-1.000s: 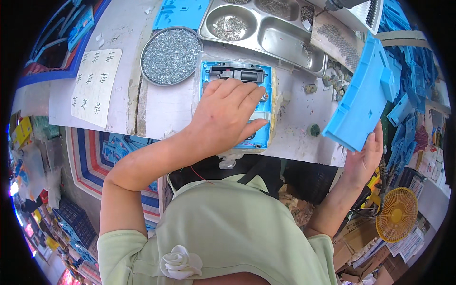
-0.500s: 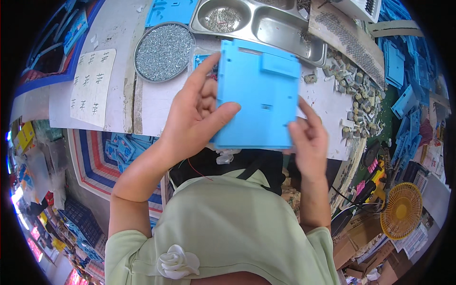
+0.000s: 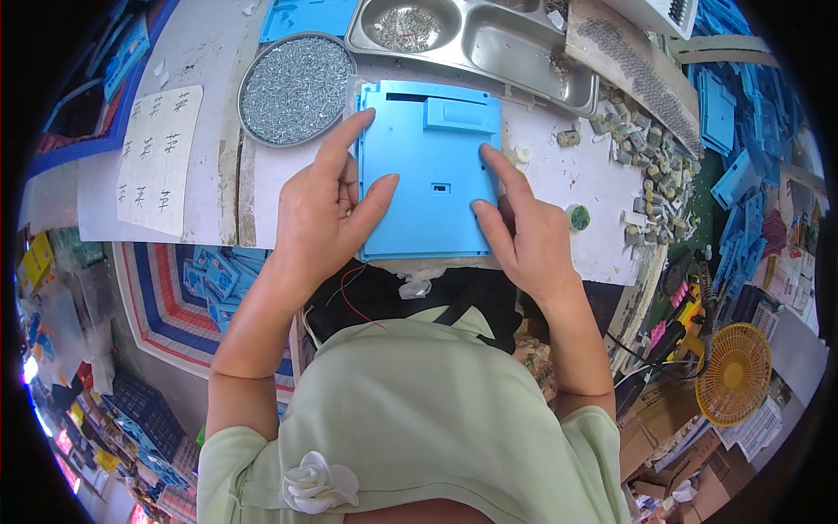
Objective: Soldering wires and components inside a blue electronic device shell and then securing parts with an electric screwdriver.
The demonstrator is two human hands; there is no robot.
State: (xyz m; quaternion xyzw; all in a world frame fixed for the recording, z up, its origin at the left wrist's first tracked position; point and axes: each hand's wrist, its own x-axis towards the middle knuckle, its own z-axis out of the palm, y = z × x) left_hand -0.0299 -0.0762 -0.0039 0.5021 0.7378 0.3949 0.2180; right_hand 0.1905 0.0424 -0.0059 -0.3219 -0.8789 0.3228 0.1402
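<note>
A flat, square blue plastic casing [image 3: 415,210], with a long slot along its far edge, a raised block and a small rectangular hole, lies on or just above the near part of the table. My left hand [image 3: 319,210] grips its left edge, with the thumb on the upper face and the forefinger at the far left corner. From the other side my right hand [image 3: 537,240] holds the right edge between thumb and fingers. Thin red and green wires [image 3: 353,301] hang below its near left corner. Its underside is hidden.
Left of the casing stands a round tray of screws [image 3: 297,92]. Behind it is a metal compartment tray [image 3: 489,65] with small parts. Several small motors [image 3: 650,183] lie at the right, near a small green round thing [image 3: 578,217]. A striped bag [image 3: 166,306] of blue pieces sits lower left.
The casing has moved left and lies flatter and lower, with both hands following it. The small green round thing and a white cap right of it now show.
</note>
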